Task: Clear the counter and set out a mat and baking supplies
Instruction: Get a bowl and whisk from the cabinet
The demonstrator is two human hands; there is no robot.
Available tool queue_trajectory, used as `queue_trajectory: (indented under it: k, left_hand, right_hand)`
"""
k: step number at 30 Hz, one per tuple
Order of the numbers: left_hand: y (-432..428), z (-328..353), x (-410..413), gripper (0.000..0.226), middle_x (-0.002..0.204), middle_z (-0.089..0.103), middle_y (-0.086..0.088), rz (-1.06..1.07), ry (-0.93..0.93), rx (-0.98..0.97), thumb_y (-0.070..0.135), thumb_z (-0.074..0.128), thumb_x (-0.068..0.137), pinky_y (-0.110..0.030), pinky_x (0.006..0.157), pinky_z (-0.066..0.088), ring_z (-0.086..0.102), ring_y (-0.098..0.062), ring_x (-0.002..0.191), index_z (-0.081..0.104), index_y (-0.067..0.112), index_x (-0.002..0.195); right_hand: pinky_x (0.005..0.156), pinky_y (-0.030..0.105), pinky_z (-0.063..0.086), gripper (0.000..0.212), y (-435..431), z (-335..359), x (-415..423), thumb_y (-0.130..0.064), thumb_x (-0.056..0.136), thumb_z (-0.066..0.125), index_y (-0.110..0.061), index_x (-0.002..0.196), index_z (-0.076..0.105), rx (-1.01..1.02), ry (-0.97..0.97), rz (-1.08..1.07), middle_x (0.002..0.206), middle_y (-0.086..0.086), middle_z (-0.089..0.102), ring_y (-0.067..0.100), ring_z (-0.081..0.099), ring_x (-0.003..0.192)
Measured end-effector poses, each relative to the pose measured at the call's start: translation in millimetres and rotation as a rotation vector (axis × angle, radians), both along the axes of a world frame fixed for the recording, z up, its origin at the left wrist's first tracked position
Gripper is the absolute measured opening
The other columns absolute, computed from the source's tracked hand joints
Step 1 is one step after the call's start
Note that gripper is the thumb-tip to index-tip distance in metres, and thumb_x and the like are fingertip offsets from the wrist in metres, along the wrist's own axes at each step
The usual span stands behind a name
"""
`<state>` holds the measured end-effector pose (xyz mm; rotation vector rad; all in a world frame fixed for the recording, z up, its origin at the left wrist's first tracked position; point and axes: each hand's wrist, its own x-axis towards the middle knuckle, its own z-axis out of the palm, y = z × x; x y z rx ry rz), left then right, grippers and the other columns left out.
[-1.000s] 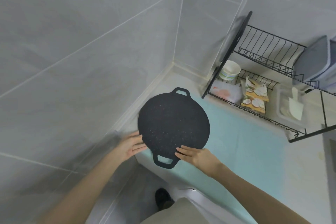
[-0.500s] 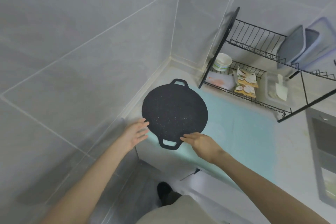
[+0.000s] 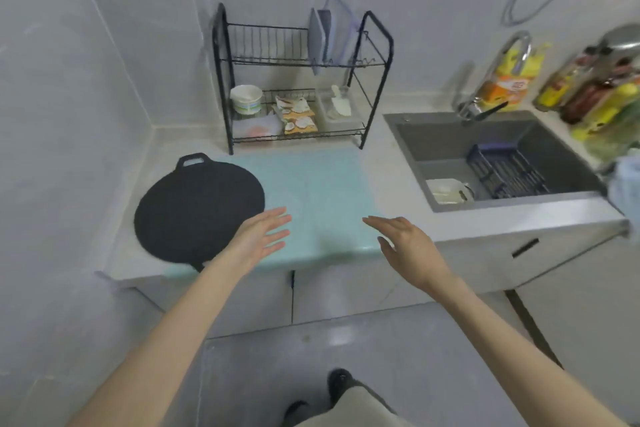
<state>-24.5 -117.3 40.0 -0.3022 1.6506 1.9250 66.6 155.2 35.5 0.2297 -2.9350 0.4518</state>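
A round black griddle pan (image 3: 197, 210) with two loop handles lies flat on the left end of the counter, partly over a pale turquoise mat (image 3: 318, 194). My left hand (image 3: 263, 236) hovers open just right of the pan's edge, above the mat. My right hand (image 3: 403, 237) is open too, over the mat's right front corner, holding nothing. A black wire dish rack (image 3: 375, 80) stands behind the mat with a stack of paper bowls (image 3: 246, 99), a snack packet (image 3: 296, 114) and a white scoop in a tub (image 3: 341, 106).
A grey sink (image 3: 412, 152) sits right of the mat with a dark basket (image 3: 505, 172) and a white dish (image 3: 448, 191) inside. Bottles and bags (image 3: 588, 87) crowd the far right. Tiled walls close off the left corner. The counter's front edge (image 3: 519, 232) is near my hands.
Both hands have let go of the pan and moved right over the mat. The view has swung right, so the sink and whole rack now show.
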Motion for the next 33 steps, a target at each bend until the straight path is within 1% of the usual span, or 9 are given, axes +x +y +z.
queue_trajectory:
  k: [3,8,10,13,18,21,26,29,33]
  left_hand:
    - [62,10,6,0.027,0.122,0.062,-0.001,-0.138,0.019,0.005,0.01,0.048,0.097,-0.033,0.091,0.046,0.059,-0.022,0.112,0.057,0.017,0.121]
    - [192,25,57,0.03,0.121,0.063,-0.002,-0.447,0.077,-0.012,0.007,0.046,0.097,-0.034,0.096,0.046,0.059,-0.023,0.11,0.057,0.016,0.123]
    - [240,28,87,0.027,0.118,0.064,-0.001,-0.552,0.078,-0.016,0.008,0.05,0.094,-0.034,0.096,0.046,0.06,-0.022,0.11,0.059,0.018,0.118]
    - [313,28,144,0.028,0.119,0.066,0.0,-0.716,0.078,-0.036,0.012,0.061,0.09,-0.032,0.092,0.048,0.061,-0.021,0.109,0.062,0.018,0.117]
    - [421,19,256,0.025,0.117,0.065,-0.002,-0.945,0.071,-0.045,0.011,0.059,0.09,-0.035,0.098,0.047,0.06,-0.021,0.105,0.06,0.018,0.114]
    - [481,13,330,0.031,0.109,0.065,0.001,-1.062,0.052,-0.062,0.008,0.058,0.09,-0.034,0.095,0.046,0.059,-0.021,0.103,0.059,0.016,0.12]
    - [563,1,418,0.031,0.114,0.062,-0.001,-1.201,0.071,-0.08,0.008,0.055,0.091,-0.033,0.089,0.048,0.06,-0.019,0.097,0.059,0.016,0.121]
    - [610,-4,457,0.034,0.119,0.06,-0.003,-1.261,0.155,-0.111,0.01,0.055,0.093,-0.033,0.088,0.049,0.058,-0.021,0.1,0.057,0.016,0.127]
    - [675,-11,492,0.04,0.13,0.051,-0.004,-1.317,0.294,-0.137,0.01,0.042,0.098,-0.033,0.087,0.047,0.052,-0.018,0.109,0.046,0.016,0.137]
  right_hand:
    - [0.088,0.035,0.049,0.045,44,8,49,-0.006,0.092,0.055,-0.02,0.134,0.054,-0.052,0.013,-0.174,0.132,-0.003,0.059,0.025,0.057,0.113]
    - [0.087,0.029,0.047,0.044,116,5,168,-0.015,0.097,0.05,-0.029,0.138,0.046,-0.193,0.008,-0.562,0.129,-0.006,0.059,0.016,0.053,0.116]
    - [0.089,0.031,0.048,0.044,139,2,216,-0.016,0.097,0.049,-0.031,0.138,0.046,-0.221,-0.001,-0.697,0.129,-0.006,0.059,0.016,0.054,0.115]
    - [0.093,0.024,0.041,0.044,172,-3,293,-0.014,0.097,0.049,-0.028,0.138,0.048,-0.254,0.014,-0.877,0.132,-0.006,0.057,0.014,0.051,0.12]
    - [0.094,0.025,0.041,0.044,215,-2,419,-0.012,0.096,0.048,-0.027,0.137,0.05,-0.273,0.038,-1.095,0.131,-0.009,0.058,0.013,0.051,0.12]
    - [0.097,0.025,0.039,0.045,239,-3,494,-0.01,0.095,0.048,-0.027,0.137,0.05,-0.261,0.027,-1.221,0.134,-0.009,0.056,0.013,0.05,0.122]
    - [0.1,0.034,0.045,0.046,267,-3,593,-0.009,0.094,0.048,-0.028,0.136,0.05,-0.287,0.028,-1.372,0.137,-0.01,0.054,0.017,0.052,0.122]
    - [0.1,0.032,0.044,0.046,283,-6,639,-0.01,0.094,0.048,-0.029,0.136,0.05,-0.307,0.027,-1.456,0.137,-0.01,0.053,0.017,0.052,0.122]
    - [0.101,0.031,0.042,0.046,318,-8,673,-0.01,0.094,0.049,-0.029,0.136,0.05,-0.329,0.034,-1.541,0.137,-0.011,0.053,0.017,0.052,0.121]
